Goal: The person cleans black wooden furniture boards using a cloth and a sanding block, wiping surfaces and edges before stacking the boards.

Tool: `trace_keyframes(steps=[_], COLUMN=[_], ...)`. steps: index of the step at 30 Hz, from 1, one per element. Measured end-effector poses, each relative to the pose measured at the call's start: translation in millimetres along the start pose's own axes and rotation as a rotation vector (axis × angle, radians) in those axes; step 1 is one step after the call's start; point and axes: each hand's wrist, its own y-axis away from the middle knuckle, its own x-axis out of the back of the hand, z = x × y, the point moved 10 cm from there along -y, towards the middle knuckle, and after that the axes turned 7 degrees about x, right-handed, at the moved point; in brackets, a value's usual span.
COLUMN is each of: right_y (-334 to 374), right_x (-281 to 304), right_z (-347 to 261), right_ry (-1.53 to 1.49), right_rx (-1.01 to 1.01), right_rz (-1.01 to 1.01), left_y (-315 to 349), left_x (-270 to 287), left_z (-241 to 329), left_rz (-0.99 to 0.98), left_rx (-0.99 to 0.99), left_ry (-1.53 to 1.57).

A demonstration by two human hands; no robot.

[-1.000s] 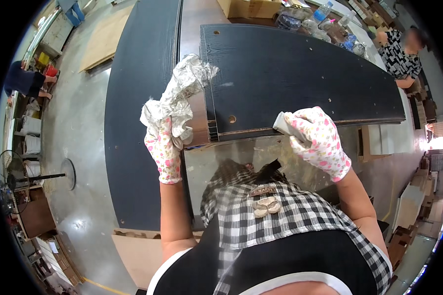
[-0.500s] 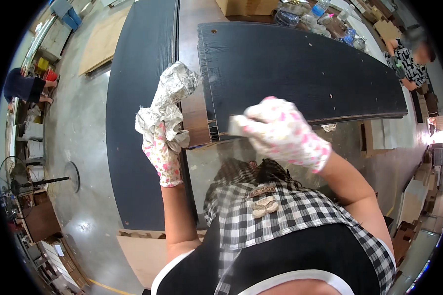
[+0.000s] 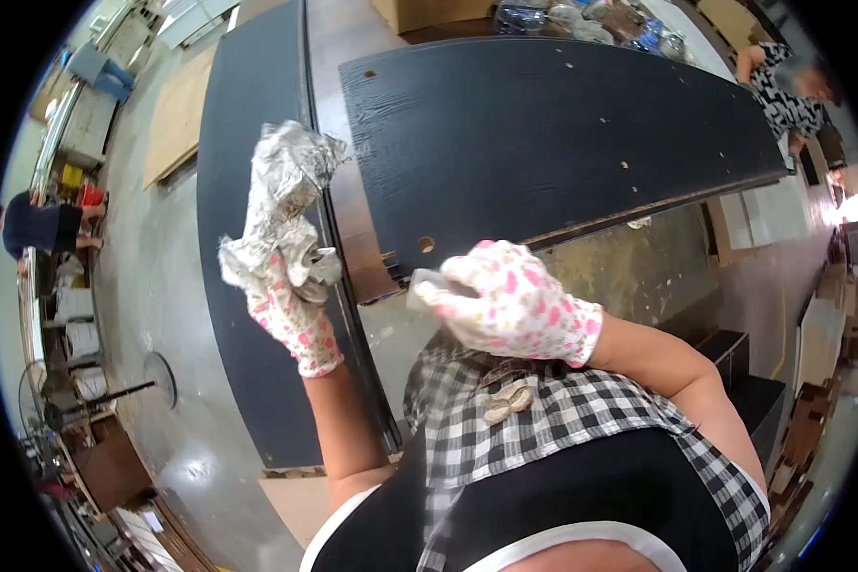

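Observation:
My left hand, in a white glove with pink flowers, is closed round a crumpled grey-white rag. The rag hangs over the long black panel on the left. My right hand, gloved alike, pinches a small pale block, blurred at its edges. That block is just off the near left corner of a second black panel, which has a round hole close by and several small pale spots on its face.
A cardboard box and plastic bottles and bags sit beyond the panels. One person is at the far right, another at the far left. A standing fan and a wooden board are on the left.
My right hand with the block has come down and left, toward me, past the panel's corner. The view has shifted, and the rag in my left hand appears farther left.

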Motion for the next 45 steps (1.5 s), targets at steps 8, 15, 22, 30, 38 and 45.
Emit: trace_keyframes(steps=[8,15,22,30,38,45], right_y=[106,130,81,112,237,271], right_x=[77,108,58,100,221,206], right_z=[64,75,33,52,146,160], right_ry=[0.374,0.556,0.277,0.597,0.738,0.739], right_rx=[-0.366,-0.503,-0.353,-0.442,-0.898,-0.766], right_rz=[-0.015,0.058,0.219,0.119,0.254,0.277], left_y=[10,53,66,67,163,248], left_x=[-19,-63,-107,-129,-251,-336], left_z=[44,97,90,81,52,-6], left_rz=[-0.024,0.136,-0.033,-0.306,-1.006,-1.356], left_rx=[-0.181,-1.083,-1.194,-0.777,-0.524,-0.805], left_ry=[-0.047,-1.179,-1.248,-0.826,-0.672,-0.875])
